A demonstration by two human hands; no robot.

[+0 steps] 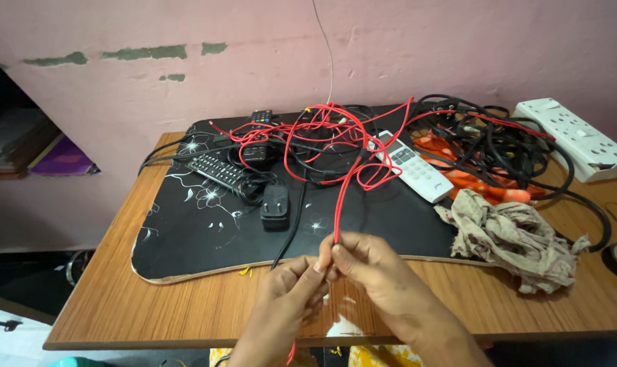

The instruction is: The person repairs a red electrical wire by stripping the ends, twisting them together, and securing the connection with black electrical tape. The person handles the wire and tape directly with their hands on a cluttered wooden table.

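A thin red wire (pixel 337 204) is pinched between the fingertips of both hands at the near edge of the wooden table (pixel 118 299), the left hand (pixel 288 299) closed on it from below and the right hand (pixel 376 278) closed on it from the side, thumbs nearly touching. The wire is seen as a glossy red doubled strand, two lines lying close together. From the grip it runs almost straight away from the person, its long axis upright in the view and tilted slightly right, up to a loose red tangle (pixel 322 136) spread over the black mat (pixel 186 231). A short red end is seen below the left hand, cut off by the frame edge. Where the strand enters the tangle, its course is lost among black cables (pixel 499 143); it is probably continuous with the loops there. A black plug adapter (pixel 275 206), a white remote (pixel 417 166) and a crumpled cloth (pixel 519 234) are seen nearby.
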